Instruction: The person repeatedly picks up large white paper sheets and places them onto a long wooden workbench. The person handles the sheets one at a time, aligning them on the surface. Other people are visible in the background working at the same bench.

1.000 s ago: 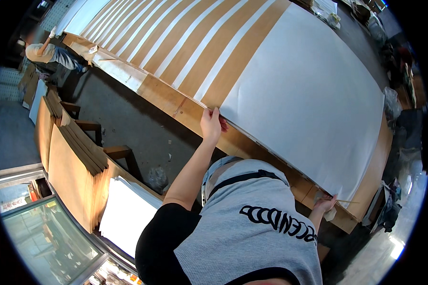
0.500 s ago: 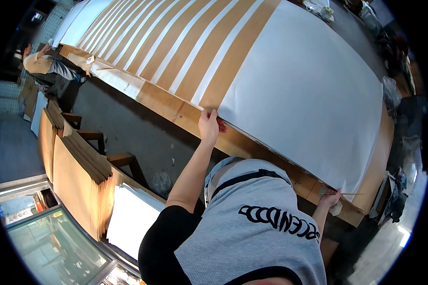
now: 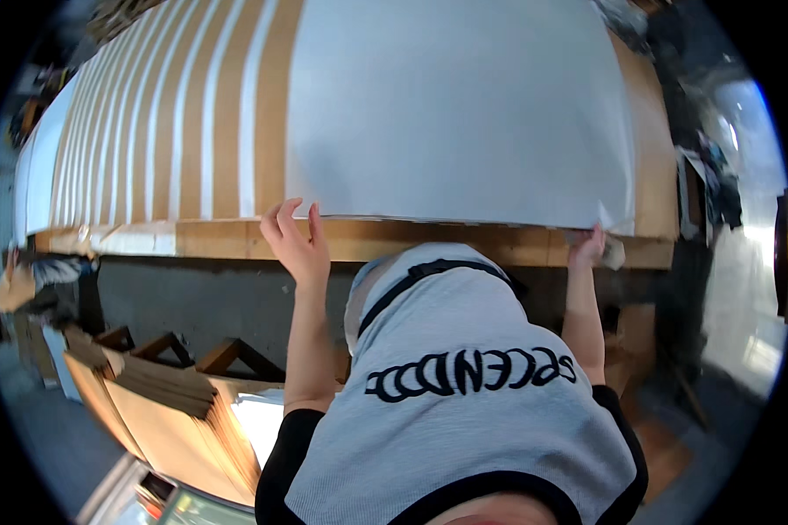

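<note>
A large white sheet lies on the table, its near edge running along the front. My left hand is at the sheet's near left corner, fingers apart and curved, with nothing visible held. At the near right corner, my right hand has its fingers closed on the sheet's edge, where a small crease shows. A pale, crumpled-looking piece shows beside that hand; its kind is unclear. Left of the sheet, brown bands alternate with narrow white strips.
The table's wooden front edge runs across before me. Behind at the left stand upright stacked brown boards and white sheets. Another person is at the far left. Plastic-like clutter lies right of the table.
My view has turned, so the table edge now runs level. My left hand's fingers have spread from a pinch at the sheet's edge. The thin stick by my right hand no longer shows.
</note>
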`<state>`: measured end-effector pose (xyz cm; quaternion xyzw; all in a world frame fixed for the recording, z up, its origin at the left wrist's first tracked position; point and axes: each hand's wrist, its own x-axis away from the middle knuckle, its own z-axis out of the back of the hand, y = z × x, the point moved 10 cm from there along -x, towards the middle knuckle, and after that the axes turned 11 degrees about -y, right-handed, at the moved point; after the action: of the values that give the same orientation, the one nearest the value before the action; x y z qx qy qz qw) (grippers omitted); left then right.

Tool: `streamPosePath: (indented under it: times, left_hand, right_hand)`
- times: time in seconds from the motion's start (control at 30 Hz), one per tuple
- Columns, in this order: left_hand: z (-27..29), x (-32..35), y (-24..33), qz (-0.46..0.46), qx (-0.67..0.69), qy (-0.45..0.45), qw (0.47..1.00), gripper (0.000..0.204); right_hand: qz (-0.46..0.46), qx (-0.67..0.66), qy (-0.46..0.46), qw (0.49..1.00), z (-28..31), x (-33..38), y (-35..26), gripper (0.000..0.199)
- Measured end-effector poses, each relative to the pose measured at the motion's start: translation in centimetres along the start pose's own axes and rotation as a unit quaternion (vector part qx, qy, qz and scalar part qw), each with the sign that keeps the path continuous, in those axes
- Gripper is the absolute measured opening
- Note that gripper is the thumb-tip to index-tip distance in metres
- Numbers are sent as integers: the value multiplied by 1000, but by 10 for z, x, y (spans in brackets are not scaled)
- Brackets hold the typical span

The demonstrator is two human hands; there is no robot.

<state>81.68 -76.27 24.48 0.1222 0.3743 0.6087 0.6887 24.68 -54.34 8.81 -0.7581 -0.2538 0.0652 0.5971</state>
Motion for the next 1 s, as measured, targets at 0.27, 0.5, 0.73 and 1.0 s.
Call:
streamPosePath:
  times: [0.27, 0.5, 0.73, 1.0]
  left_hand:
    - [-47, 0, 30, -194, -27, -204, 959, 14]
    - [-62, 3, 8, -162, 16, -220, 962, 15]
    - [-68, 6, 7, -168, 10, -221, 961, 13]
    - [-73, 7, 2, -150, 12, -252, 956, 13]
  right_hand:
    - [-4, 2, 5, 1000, 17, -7, 10, 17]
    - [-4, -55, 21, 998, 2, 7, 6, 11]
    - [-72, 15, -7, 997, -5, 18, -7, 14]
    - [-77, 96, 16, 992, 8, 16, -2, 19]
